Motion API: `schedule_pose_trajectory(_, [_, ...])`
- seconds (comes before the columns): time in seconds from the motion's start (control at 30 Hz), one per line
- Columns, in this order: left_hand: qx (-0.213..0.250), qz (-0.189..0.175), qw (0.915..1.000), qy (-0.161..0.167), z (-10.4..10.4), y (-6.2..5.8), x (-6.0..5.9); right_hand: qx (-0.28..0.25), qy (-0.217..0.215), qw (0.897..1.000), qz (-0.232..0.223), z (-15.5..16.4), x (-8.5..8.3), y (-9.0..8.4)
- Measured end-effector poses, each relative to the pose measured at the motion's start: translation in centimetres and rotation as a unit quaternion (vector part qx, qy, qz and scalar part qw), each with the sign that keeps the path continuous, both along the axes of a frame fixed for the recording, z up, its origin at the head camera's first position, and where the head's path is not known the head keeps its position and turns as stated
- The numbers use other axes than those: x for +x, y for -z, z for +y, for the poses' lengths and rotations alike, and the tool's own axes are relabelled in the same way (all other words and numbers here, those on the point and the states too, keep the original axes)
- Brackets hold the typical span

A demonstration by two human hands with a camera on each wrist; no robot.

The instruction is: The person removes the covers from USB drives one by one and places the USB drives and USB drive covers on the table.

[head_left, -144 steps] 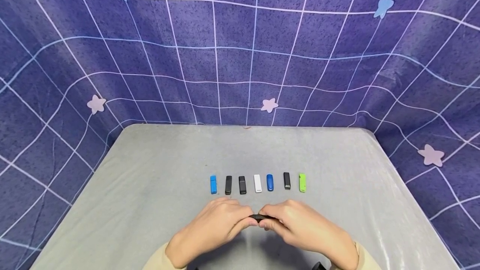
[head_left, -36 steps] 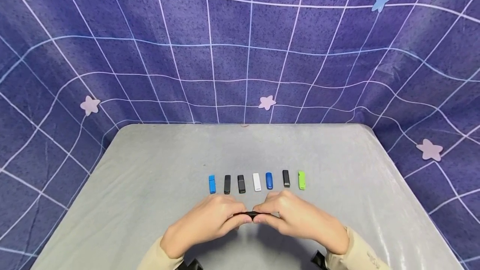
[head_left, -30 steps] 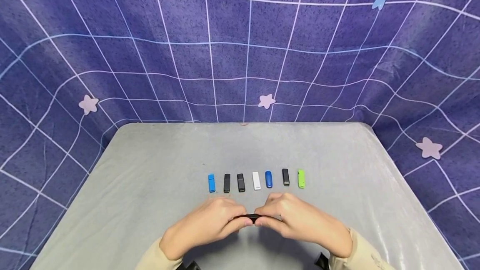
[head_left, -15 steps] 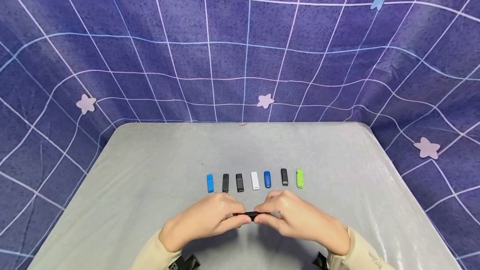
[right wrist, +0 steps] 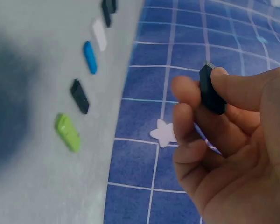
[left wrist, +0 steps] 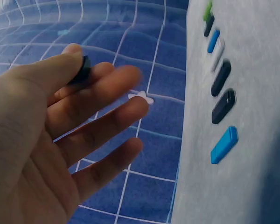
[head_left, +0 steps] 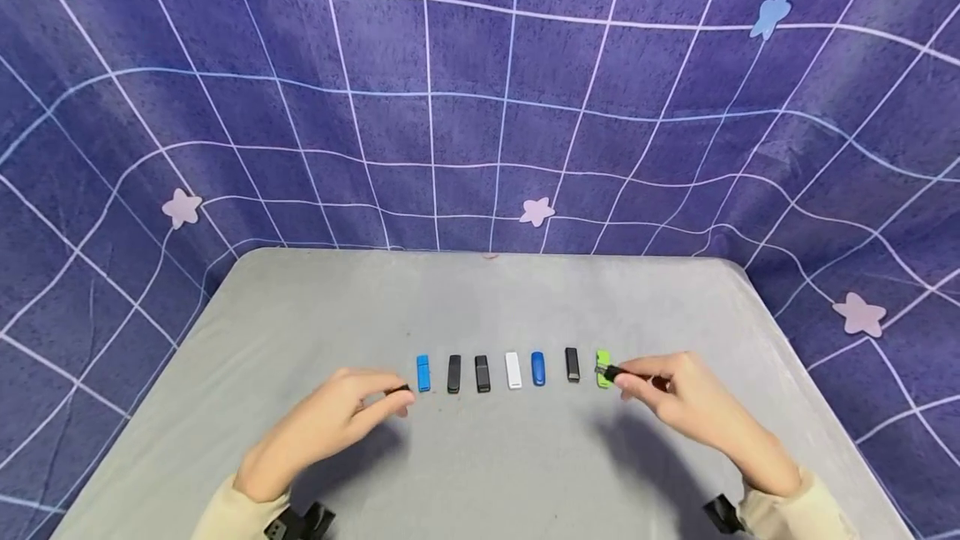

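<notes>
Black stick [right wrist: 212,95], probably light and stiff, best held by its sides: right hand [head_left: 692,401] pinches it, left hand [head_left: 333,413] pinches a cap [left wrist: 85,71].

From the person's head, the view was aimed forward and down, so the whole desk [head_left: 337,298], the left hand [head_left: 322,423], the right hand [head_left: 697,407] and the purple backdrop [head_left: 375,132] were taken in from farther off. From the left wrist, the palm was shown very near, and the desk was turned on edge at frame right, its row of sticks [head_left: 513,371] seen lengthwise from the light-blue end. From the right wrist, equally near, the desk was placed at frame left, the row seen from the green end. The white stick [right wrist: 99,35] was shared by both wrist views.
</notes>
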State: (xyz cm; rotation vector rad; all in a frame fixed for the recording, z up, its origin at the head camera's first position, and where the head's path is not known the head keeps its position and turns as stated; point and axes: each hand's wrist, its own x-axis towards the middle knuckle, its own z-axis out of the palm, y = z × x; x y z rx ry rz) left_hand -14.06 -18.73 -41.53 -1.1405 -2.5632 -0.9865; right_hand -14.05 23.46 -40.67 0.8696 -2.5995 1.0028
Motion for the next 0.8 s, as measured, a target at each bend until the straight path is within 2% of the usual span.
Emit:
schedule_pose_trajectory(0.07, [-0.001,-0.004,0.9999,-0.01,-0.5,0.2,-0.1,-0.019,0.026,0.999,0.001,0.5,-0.3,0.0])
schedule_pose_trajectory(0.17, [-0.003,0.009,0.9999,0.009,0.1,0.6,-0.4,-0.03,0.034,0.999,0.016,0.2,-0.8,0.3])
schedule_pose_trajectory(0.33, [0.035,0.017,0.9991,0.017,1.5,1.1,-0.1,-0.046,0.058,0.997,0.008,-0.5,-0.7,1.1])
schedule_pose_trajectory(0.53, [0.044,0.047,0.9976,-0.023,2.3,1.2,0.0,-0.047,0.064,0.997,0.001,-0.8,-0.5,1.4])
schedule_pose_trajectory(0.7, [0.03,0.034,0.9976,-0.052,2.5,1.3,0.0,-0.049,0.066,0.997,-0.009,-0.8,-0.5,1.6])
schedule_pose_trajectory(0.8, [0.011,0.01,0.997,-0.075,2.6,1.3,0.0,-0.052,0.066,0.996,-0.01,-0.8,-0.5,1.7])
